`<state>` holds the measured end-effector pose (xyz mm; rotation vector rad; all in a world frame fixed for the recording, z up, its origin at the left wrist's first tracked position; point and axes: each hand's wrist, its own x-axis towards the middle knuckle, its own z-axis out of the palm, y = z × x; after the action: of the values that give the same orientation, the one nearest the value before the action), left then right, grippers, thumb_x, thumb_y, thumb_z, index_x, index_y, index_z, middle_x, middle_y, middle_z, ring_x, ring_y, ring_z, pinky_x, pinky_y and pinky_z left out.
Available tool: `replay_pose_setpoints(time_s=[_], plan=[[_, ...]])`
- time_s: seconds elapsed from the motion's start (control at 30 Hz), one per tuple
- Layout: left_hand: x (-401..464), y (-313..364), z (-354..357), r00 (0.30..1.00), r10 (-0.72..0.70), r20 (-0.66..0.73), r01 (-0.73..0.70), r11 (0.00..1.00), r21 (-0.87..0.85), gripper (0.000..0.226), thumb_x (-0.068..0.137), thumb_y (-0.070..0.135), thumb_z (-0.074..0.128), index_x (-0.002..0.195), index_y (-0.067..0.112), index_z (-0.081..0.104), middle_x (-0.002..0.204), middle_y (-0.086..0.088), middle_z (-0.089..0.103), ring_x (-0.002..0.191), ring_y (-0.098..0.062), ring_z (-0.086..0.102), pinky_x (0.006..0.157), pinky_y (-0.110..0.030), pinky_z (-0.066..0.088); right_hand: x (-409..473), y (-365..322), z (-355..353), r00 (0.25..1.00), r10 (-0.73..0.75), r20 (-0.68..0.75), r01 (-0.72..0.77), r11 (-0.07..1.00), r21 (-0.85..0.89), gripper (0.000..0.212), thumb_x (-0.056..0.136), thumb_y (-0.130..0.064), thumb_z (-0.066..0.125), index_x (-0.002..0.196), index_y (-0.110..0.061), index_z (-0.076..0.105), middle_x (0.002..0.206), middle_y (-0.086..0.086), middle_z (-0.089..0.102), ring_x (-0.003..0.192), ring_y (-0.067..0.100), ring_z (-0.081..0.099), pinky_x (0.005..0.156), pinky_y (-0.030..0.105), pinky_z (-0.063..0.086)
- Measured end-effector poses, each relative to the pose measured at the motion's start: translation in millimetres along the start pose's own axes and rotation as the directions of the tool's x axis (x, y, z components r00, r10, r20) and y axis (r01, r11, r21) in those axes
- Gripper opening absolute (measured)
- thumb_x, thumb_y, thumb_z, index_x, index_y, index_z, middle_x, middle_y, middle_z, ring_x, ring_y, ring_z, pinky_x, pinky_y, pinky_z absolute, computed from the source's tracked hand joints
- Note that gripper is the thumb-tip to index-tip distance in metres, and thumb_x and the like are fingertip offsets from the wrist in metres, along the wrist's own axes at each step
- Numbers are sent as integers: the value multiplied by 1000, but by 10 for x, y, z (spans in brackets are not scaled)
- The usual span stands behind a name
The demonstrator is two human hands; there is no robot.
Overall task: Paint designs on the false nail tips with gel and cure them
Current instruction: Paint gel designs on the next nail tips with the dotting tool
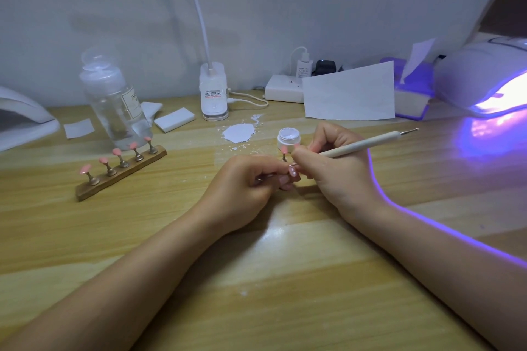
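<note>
A: Lit white curing lamp [482,77] far right on the wooden tabletop [256,279]; small white gel pot [289,138] just beyond both hands.

B: Left hand [245,188] pinching the pink false nail tip [293,172], centre; right hand [330,162] gripping the wooden dotting pen [368,145]. Best kept braced, dabbing lightly.

Jar [288,138] behind hands, rack [121,172] left

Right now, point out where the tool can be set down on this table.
Bare wood lies in front of the wooden nail stand, left of the left hand. More lies between the right hand and the lit curing lamp. It is crowded around the gel jar and white spill.
</note>
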<state>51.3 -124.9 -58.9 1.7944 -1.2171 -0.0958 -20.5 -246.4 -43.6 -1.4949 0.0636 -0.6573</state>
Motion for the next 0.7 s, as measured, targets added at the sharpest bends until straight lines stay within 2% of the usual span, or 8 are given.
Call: replay_pose_setpoints(time_s=[0.23,0.4,0.7], plan=[[-5,-3,3,1000,-7,-5,7,1000,-9,19,83,-11,56,84,2,71,72,14,64,70,11,58,67,-7,41,1,16,-4,1000,-1,-21,0,1000,-18,38,73,15,56,53,-10,36,37,-5,44,37,6,52,41,16,45],[-6,-15,4,1000,-10,1,10,1000,-6,17,82,-14,54,82,-5,69,72,12,65,70,12,58,67,-7,41,8,22,-12,999,-6,-33,6,1000,-20,38,72,14,57,52,-11,36,37,-6,44,37,7,52,42,18,47],[-10,-7,-1,1000,-16,1,16,1000,-1,17,82,-12,55,83,-3,69,72,13,65,70,12,58,67,-6,40,7,24,-9,1000,-10,-18,10,1000,-8,39,74,15,55,53,-10,35,37,-6,45,37,6,52,41,15,44]])
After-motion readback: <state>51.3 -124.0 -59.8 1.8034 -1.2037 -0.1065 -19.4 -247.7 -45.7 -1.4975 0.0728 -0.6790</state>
